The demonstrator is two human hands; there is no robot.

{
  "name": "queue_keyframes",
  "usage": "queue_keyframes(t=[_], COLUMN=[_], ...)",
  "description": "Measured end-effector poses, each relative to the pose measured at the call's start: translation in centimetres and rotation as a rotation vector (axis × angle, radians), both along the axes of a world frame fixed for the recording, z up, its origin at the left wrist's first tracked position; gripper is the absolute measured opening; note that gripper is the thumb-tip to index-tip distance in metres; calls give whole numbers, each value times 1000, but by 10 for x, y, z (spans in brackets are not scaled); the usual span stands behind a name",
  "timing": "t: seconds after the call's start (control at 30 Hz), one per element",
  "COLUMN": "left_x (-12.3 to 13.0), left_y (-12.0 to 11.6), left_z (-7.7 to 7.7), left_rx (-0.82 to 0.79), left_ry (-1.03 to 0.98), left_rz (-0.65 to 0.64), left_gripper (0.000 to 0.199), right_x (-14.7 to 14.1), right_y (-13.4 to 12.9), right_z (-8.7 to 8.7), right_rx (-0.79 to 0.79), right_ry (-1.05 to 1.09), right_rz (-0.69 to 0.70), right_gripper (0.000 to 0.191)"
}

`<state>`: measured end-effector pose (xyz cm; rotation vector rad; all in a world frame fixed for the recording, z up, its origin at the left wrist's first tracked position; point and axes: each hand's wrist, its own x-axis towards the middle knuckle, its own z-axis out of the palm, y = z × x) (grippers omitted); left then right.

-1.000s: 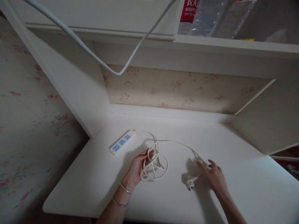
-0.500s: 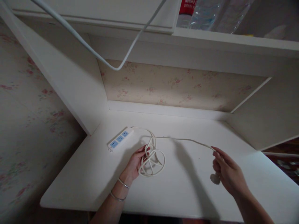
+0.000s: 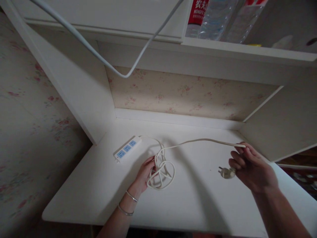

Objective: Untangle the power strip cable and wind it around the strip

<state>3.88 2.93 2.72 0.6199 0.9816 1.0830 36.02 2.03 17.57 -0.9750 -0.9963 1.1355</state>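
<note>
My left hand [image 3: 145, 175] is closed around one side of a loosely coiled white power cord [image 3: 172, 177]; some of its fingers are hidden behind the loops. The cord stretches from the coil over to my right hand [image 3: 256, 167], which pinches it between thumb and fingertips. Below those fingers hangs the cord's plug [image 3: 226, 173], its prongs pointing left. At the cord's other end a white power strip [image 3: 127, 147] with three blue sockets lies on the desk, left of the coil.
The white desk [image 3: 188, 208] is bounded by a left side panel [image 3: 81, 89] and a back wall with floral paper. Overhead, a pale bent cable or rod [image 3: 125, 76] hangs in front. Plastic bottles [image 3: 218, 19] stand on the upper right shelf.
My right hand has moved right and slightly up, drawing out the cord, and has turned so the plug's prongs show. My left hand stays nearly in place at the coil.
</note>
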Motion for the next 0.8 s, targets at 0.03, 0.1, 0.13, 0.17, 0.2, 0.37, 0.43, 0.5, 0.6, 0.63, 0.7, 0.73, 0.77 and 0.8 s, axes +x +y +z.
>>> queue_keyframes(t=[0.03, 0.1, 0.13, 0.17, 0.2, 0.37, 0.43, 0.5, 0.6, 0.63, 0.7, 0.73, 0.77, 0.8], left_x=[1, 3, 4, 5, 6, 4, 3, 1, 1, 1, 1, 1, 1, 1], left_y=[0, 1, 2, 3, 3, 4, 3, 2, 0, 0, -2, -2, -1, -1], left_z=[-1, -4, -7, -9, -11, -12, -8, -4, 0, 0, 2, 2, 3, 2], left_rx=[19, 67, 94, 119, 139, 130, 102, 67, 34, 28, 16, 8, 2, 2], left_ry=[18, 46, 56, 64, 68, 29, -6, -36, -23, -8, 28, 47, 67, 88], left_rz=[10, 39, 54, 67, 73, 44, 49, 57, 70, 77, 101, 116, 130, 148], left_gripper=[22, 21, 21, 21, 21, 26, 30, 31, 28, 30, 40, 47, 52, 56], right_x=[-4, -12, -16, -21, -26, -46, -51, -53, -54, -53, -51, -50, -48, -46], right_y=[1, 3, 5, 7, 9, 22, 27, 31, 34, 34, 33, 32, 31, 31], right_z=[0, 1, 1, 1, 1, -2, -5, -9, -14, -15, -16, -17, -17, -18], right_rx=[2, -4, -11, -18, -23, -30, -33, -41, -48, -49, -47, -46, -46, -48], right_ry=[6, 36, 54, 71, 86, 78, 34, -9, -25, -13, 17, 23, 22, 16], right_rz=[9, 35, 53, 72, 91, 136, 140, 140, 140, 141, 143, 141, 137, 129], right_gripper=[10, 11, 11, 11, 11, 12, 15, 16, 16, 15, 13, 13, 13, 13])
